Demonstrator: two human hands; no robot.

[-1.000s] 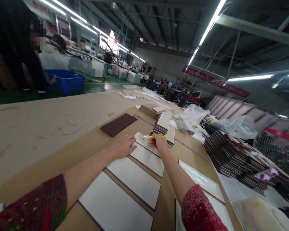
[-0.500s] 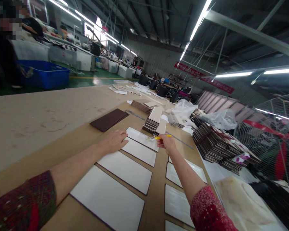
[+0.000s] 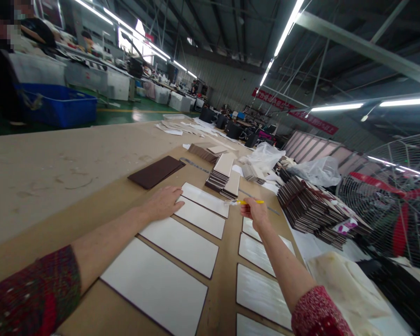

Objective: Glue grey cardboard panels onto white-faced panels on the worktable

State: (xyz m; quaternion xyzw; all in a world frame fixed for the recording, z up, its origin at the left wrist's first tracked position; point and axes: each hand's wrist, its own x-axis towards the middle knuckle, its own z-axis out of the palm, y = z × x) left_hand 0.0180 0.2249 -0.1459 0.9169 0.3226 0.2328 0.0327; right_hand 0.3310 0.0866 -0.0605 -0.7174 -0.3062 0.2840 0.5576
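My right hand is closed around a small brush with a yellow handle. The brush's pale tip is at the right end of the farthest white panel. My left hand lies flat with its fingers stretched out, fingertips on the left ends of that panel and the second white panel. Closer to me lie two larger white panels with thin dark edges, the nearest being the biggest. Under my right forearm is another column of white panels with a glossy, streaked surface.
Dark brown panels lie beyond my left hand. Stacks of narrow boards stand ahead. On the right are piled dark-edged panels, plastic film and a large fan. A blue bin and a person stand at left.
My right hand has moved to the right with the brush, from over the farthest panel to its right end. My left hand stays on the panels. The view has shifted slightly.
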